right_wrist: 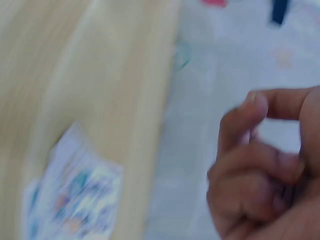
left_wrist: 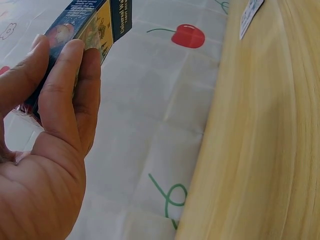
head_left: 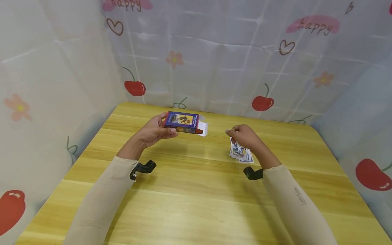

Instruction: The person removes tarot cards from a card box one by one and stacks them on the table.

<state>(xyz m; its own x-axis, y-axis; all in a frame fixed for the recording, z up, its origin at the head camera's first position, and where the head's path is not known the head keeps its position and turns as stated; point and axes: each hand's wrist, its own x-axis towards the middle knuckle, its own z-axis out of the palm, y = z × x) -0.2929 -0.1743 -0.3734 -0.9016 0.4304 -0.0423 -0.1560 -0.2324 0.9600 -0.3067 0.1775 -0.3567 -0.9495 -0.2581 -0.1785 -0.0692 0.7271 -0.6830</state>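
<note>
My left hand [head_left: 153,129] grips a blue tarot card box [head_left: 182,122] by its left end, thumb along the near side. The box lies level above the table, its printed front up. At its right end the white flap [head_left: 202,127] is open and points toward my right hand. My right hand [head_left: 245,136] hovers over a loose pile of tarot cards [head_left: 242,152], partly covering it. In the right wrist view its fingers [right_wrist: 245,165] are curled, thumb and index tips together with nothing seen between them. The inside of the box is hidden.
A wooden table [head_left: 196,204] carries the cards. A hanging sheet [head_left: 211,68] printed with cherries, flowers and hearts closes off the back and both sides. Black wrist mounts [head_left: 147,166] jut inward from both sleeves.
</note>
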